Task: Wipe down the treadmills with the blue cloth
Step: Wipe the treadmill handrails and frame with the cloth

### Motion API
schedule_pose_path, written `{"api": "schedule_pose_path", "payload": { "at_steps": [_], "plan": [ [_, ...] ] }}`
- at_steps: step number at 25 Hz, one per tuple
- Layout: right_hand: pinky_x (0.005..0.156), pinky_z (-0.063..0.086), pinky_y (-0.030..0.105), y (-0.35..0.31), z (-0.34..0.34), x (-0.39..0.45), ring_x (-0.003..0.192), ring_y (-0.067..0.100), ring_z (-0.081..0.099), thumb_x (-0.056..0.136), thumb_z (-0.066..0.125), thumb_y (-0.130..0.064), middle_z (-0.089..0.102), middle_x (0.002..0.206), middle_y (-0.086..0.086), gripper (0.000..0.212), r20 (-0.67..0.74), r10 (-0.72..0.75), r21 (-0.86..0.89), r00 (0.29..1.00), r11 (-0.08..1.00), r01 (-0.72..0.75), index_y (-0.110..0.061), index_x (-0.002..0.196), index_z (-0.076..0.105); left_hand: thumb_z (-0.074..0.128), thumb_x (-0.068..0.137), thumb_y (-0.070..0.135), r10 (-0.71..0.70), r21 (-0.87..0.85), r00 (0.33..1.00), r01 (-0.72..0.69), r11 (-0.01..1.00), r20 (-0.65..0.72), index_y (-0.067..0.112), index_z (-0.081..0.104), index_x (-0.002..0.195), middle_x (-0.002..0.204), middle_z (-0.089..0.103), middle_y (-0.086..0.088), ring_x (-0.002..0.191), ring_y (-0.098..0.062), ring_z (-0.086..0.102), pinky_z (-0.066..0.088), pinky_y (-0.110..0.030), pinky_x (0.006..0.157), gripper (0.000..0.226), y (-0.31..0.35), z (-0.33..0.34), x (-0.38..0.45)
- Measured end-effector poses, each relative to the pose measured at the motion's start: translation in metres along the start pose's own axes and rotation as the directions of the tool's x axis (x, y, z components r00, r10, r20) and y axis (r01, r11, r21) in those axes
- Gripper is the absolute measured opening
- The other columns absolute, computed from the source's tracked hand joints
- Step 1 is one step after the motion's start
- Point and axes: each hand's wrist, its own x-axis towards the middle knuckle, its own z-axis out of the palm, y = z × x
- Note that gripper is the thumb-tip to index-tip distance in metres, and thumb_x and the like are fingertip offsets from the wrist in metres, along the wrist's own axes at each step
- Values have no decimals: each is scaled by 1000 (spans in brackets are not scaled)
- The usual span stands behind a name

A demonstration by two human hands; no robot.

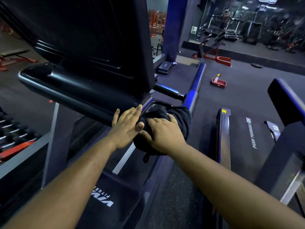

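Treadmill: large black treadmill console [92, 52], tilted screen housing above a glossy tray edge.
Cloth: dark blue bunched cloth [179, 118] on console's right corner, by blue handrail [195, 90].
Left hand [127, 126]: fingers straight, flat against console edge, touching cloth.
Right hand [165, 133]: fingers curled, gripping cloth.

Dim gym: dark rubber floor [247, 90], blue pillar [175, 25], mirrored wall [247, 19].
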Motion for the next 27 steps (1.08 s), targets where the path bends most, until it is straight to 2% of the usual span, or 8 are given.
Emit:
{"api": "schedule_pose_path", "payload": {
  "at_steps": [4, 8, 11, 15, 17, 21, 24, 27],
  "plan": [
    [114, 20, 64, 52, 10, -19, 141, 13, 40, 88, 40, -73, 50, 147, -7, 72, -36, -195, 56, 980, 979, 197, -30, 146, 45, -19, 67, 90, -2, 76, 1000, 2, 997, 2, 29, -9, 156, 166, -1, 10, 143, 6, -13, -24, -39, 116, 109, -3, 6, -2],
    [112, 9, 75, 105, 5, 18, 153, 13, 1, 86, 37, -74, 16, 165, -7, 75, 182, 226, 326, 957, 904, -275, -36, 151, 35, -19, 67, 90, -14, 61, 1000, 14, 998, 0, 30, -10, 156, 165, -3, 13, 143, 7, -15, -25, -41, 116, 108, -1, 5, 0],
    [114, 21, 65, 82, 2, 19, 153, 13, 0, 92, 41, -68, 15, 166, -6, 69, 230, 378, 274, 897, 859, -432, -34, 152, 33, -20, 66, 90, -20, 49, 1000, 20, 999, 4, 31, -11, 156, 165, -3, 13, 145, 5, -14, -26, -41, 115, 108, 1, 5, 0],
    [116, 12, 64, 22, 5, -26, 152, 15, 15, 86, 20, -73, 31, 160, -5, 76, 83, 254, 61, 964, 964, -260, -33, 147, 39, -21, 65, 91, -34, 57, 999, 34, 998, -9, 29, -10, 156, 166, -2, 11, 150, -2, -10, -24, -43, 116, 111, 1, 7, 1],
    [114, 1, 70, 23, 0, 1, 151, 14, 18, 88, 17, -73, 32, 159, -8, 76, 170, 132, 23, 977, 990, -137, -32, 148, 40, -20, 64, 91, -37, 42, 999, 37, 998, -8, 28, -9, 157, 166, -1, 9, 150, -2, -10, -23, -43, 116, 112, 0, 7, 2],
    [112, -11, 71, 23, -1, 66, 154, 17, 3, 98, 21, -64, 10, 167, 0, 73, 471, 29, -7, 882, 1000, -30, -21, 157, 21, -19, 65, 92, -25, -24, 999, 25, 999, -24, 25, -2, 158, 166, 7, 8, 150, -1, -5, -22, -38, 117, 116, -2, 4, -1],
    [118, -5, 60, 28, -1, 45, 153, 13, 10, 95, 22, -69, 15, 166, -1, 78, 396, -113, 44, 911, 994, 104, -22, 157, 20, -19, 65, 92, -21, -12, 999, 20, 1000, -37, 24, -4, 157, 165, 10, 7, 148, 1, -3, -22, -35, 117, 115, -2, 3, -2],
    [117, -6, 61, 59, -5, 44, 153, 10, 9, 86, 21, -81, 16, 165, -6, 86, 354, -2, 25, 935, 1000, -7, -29, 155, 25, -20, 64, 92, -36, 6, 999, 36, 999, -8, 26, -5, 157, 166, 9, 5, 150, -3, -3, -24, -35, 116, 115, 0, 4, -1]
  ]
}}
